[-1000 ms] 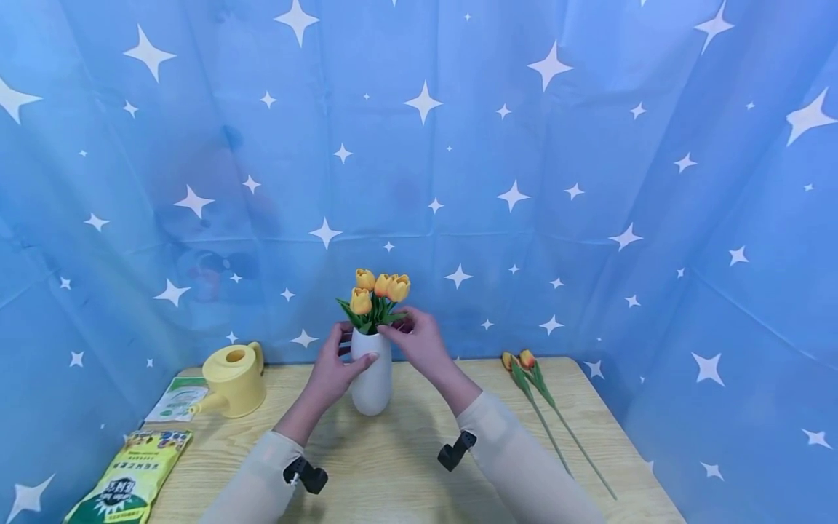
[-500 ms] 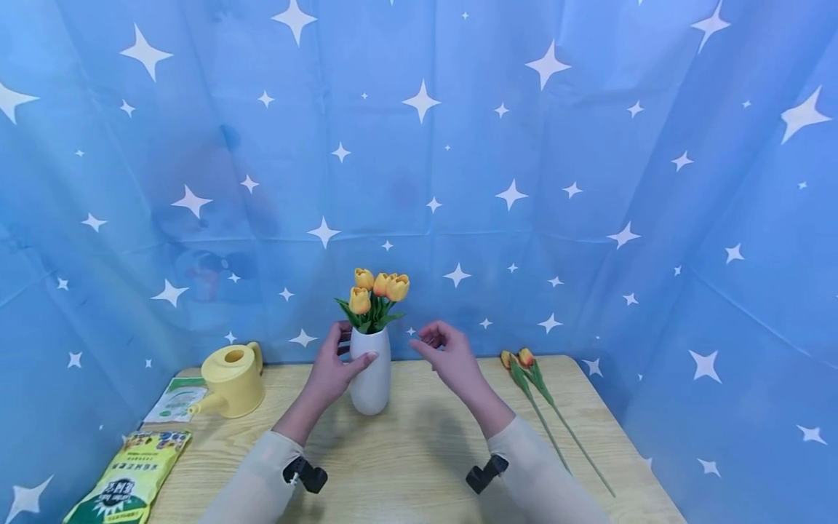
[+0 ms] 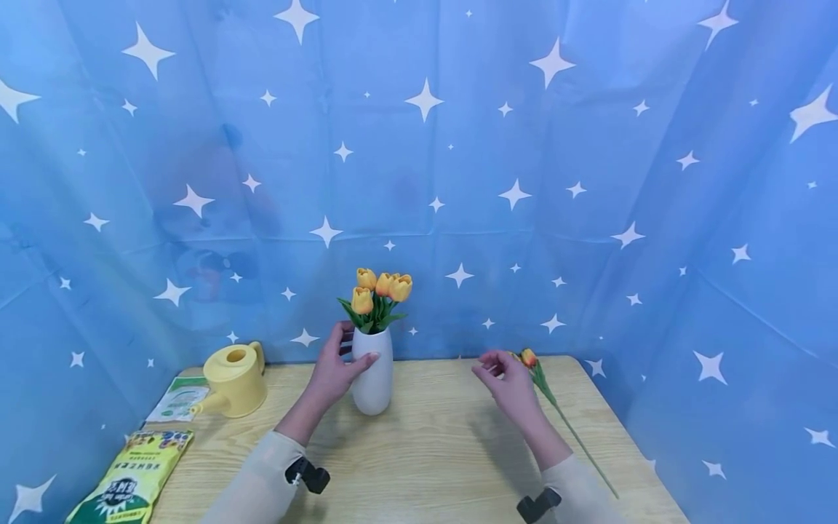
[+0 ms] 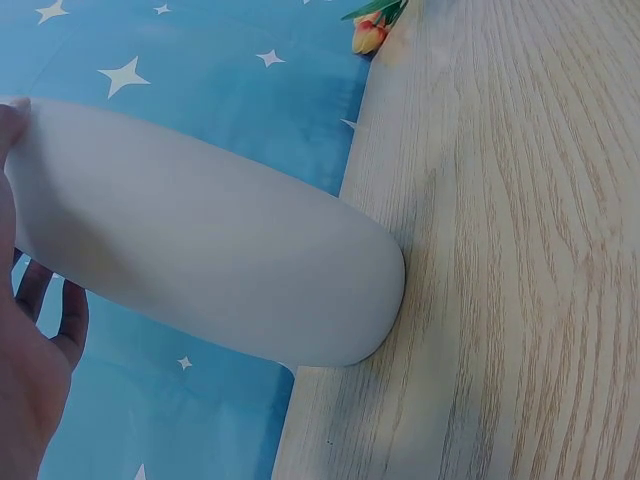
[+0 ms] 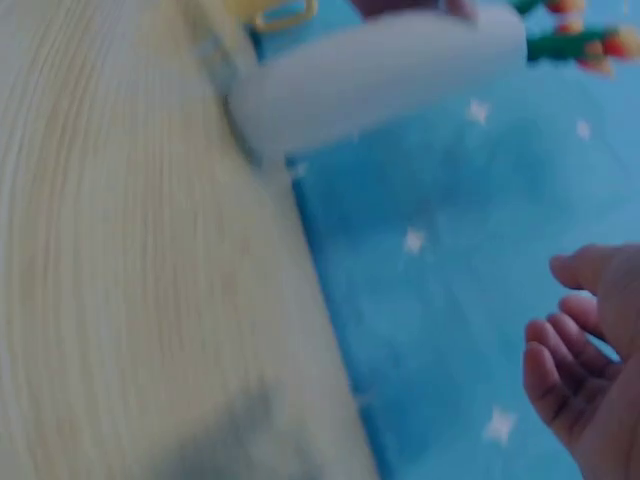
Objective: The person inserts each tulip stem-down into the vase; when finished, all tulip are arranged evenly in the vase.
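Observation:
My left hand [image 3: 332,375] grips the upper part of a white vase [image 3: 373,378], thumb across its front and fingers behind. The vase stands upright on the table, its foot on the wood in the left wrist view. Several yellow tulips [image 3: 381,287] with green leaves rise from its mouth. Over the table on the right hovers my right hand [image 3: 511,384], fingers loosely bent, holding nothing in the right wrist view [image 5: 600,350]. Just beyond it lies a loose orange tulip [image 3: 546,387] with a long stem; a second one is mostly hidden behind the hand.
A pale yellow watering can [image 3: 234,382] stands at the table's back left, spout towards the front. Beside it lies a white and green packet [image 3: 175,399], with a yellow and green bag [image 3: 131,477] nearer the front. A blue starry curtain [image 3: 419,182] hangs behind the wooden table [image 3: 406,466].
My right hand has left the flowers at the vase's mouth and moved right, to the loose tulips, covering one. My left hand has kept its hold on the vase.

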### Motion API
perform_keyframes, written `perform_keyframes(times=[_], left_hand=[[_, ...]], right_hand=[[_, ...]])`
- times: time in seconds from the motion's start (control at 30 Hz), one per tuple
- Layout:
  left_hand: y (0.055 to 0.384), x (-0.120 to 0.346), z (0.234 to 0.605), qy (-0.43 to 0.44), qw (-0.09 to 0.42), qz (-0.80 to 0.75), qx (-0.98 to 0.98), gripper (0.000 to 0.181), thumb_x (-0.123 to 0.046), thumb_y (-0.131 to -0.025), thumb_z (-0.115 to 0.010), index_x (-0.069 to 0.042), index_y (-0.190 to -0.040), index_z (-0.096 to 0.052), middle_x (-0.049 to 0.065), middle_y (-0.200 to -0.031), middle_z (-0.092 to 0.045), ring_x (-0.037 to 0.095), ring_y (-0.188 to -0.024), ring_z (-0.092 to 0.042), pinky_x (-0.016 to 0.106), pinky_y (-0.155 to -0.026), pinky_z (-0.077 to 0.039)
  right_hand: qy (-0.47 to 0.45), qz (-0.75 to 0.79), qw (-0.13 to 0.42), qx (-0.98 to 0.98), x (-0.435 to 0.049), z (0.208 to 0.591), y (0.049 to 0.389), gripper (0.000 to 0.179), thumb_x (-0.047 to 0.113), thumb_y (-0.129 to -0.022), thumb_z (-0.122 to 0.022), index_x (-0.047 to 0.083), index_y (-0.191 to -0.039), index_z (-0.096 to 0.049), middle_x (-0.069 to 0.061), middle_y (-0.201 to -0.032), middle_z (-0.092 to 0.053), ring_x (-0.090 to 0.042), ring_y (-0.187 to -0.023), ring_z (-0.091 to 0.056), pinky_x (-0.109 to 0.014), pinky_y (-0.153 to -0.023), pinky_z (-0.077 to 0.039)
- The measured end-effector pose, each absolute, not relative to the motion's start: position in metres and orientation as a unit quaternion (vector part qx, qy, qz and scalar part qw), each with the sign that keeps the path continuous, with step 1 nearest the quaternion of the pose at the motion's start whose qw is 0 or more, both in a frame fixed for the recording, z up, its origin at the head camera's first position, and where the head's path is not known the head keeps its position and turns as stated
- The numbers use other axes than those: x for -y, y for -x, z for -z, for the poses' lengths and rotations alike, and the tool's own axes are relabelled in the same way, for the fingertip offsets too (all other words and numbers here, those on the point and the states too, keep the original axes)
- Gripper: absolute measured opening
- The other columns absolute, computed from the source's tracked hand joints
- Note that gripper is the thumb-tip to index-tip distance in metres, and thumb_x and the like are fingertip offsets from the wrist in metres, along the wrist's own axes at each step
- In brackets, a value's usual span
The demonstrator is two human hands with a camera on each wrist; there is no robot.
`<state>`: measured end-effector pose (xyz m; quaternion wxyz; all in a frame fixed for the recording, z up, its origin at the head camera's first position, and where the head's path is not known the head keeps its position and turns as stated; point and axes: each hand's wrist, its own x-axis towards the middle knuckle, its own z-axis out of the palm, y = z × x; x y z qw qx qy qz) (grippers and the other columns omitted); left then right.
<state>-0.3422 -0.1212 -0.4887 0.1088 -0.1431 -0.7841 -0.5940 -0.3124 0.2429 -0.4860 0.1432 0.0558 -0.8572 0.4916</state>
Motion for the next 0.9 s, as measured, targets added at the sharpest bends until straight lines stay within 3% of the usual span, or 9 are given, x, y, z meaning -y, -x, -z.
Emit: perform_keyframes(times=[0.17, 0.33, 0.4, 0.5, 0.63, 0.9], left_hand=[[0.343, 0.120, 0.489, 0.142, 0.105, 0.596, 0.783, 0.075, -0.044, -0.096, -0.089, -0.014, -0.152, -0.047, 0.016, -0.152, -0.057, 0.046, -0.141, -0.055, 0.066, -0.114, -0.049], [0.344, 0.119, 0.489, 0.144, 0.104, 0.601, 0.779, 0.074, -0.042, -0.097, -0.089, -0.013, -0.151, -0.048, 0.016, -0.152, -0.057, 0.046, -0.140, -0.055, 0.066, -0.115, -0.048], [0.344, 0.119, 0.489, 0.142, 0.103, 0.601, 0.780, 0.073, -0.041, -0.097, -0.089, -0.013, -0.151, -0.048, 0.016, -0.152, -0.057, 0.046, -0.141, -0.055, 0.066, -0.115, -0.048], [0.343, 0.119, 0.489, 0.141, 0.103, 0.601, 0.780, 0.072, -0.041, -0.098, -0.088, -0.013, -0.151, -0.047, 0.017, -0.152, -0.056, 0.046, -0.141, -0.055, 0.066, -0.115, -0.048], [0.343, 0.120, 0.489, 0.143, 0.102, 0.602, 0.779, 0.073, -0.041, -0.098, -0.088, -0.012, -0.151, -0.047, 0.017, -0.152, -0.056, 0.046, -0.141, -0.055, 0.067, -0.115, -0.048], [0.343, 0.121, 0.490, 0.145, 0.104, 0.602, 0.778, 0.073, -0.042, -0.097, -0.088, -0.014, -0.151, -0.047, 0.016, -0.152, -0.056, 0.046, -0.141, -0.055, 0.066, -0.115, -0.048]], right_hand=[[-0.017, -0.458, 0.156, 0.875, -0.282, 0.503, 0.313, 0.022, 0.012, -0.103, -0.081, 0.001, -0.120, -0.072, -0.011, -0.105, -0.072, -0.021, -0.093, -0.065, -0.024, -0.076, -0.055], [0.020, -0.427, 0.145, 0.893, -0.314, 0.524, 0.314, 0.032, 0.014, -0.104, -0.078, -0.002, -0.130, -0.068, -0.016, -0.114, -0.069, -0.022, -0.090, -0.062, -0.026, -0.071, -0.055], [0.027, -0.415, 0.138, 0.899, -0.324, 0.532, 0.315, 0.036, 0.013, -0.104, -0.077, -0.004, -0.134, -0.066, -0.020, -0.119, -0.068, -0.025, -0.091, -0.063, -0.031, -0.072, -0.057], [0.029, -0.391, 0.126, 0.911, -0.335, 0.542, 0.315, 0.043, 0.012, -0.104, -0.077, -0.008, -0.139, -0.062, -0.028, -0.126, -0.066, -0.037, -0.102, -0.068, -0.046, -0.085, -0.063], [0.040, -0.355, 0.100, 0.929, -0.346, 0.554, 0.317, 0.051, 0.011, -0.102, -0.077, -0.012, -0.144, -0.058, -0.033, -0.127, -0.064, -0.049, -0.117, -0.066, -0.064, -0.100, -0.056], [0.051, -0.326, 0.057, 0.942, -0.355, 0.565, 0.319, 0.049, 0.006, -0.100, -0.077, -0.011, -0.142, -0.059, -0.028, -0.119, -0.069, -0.043, -0.109, -0.069, -0.062, -0.095, -0.057]])
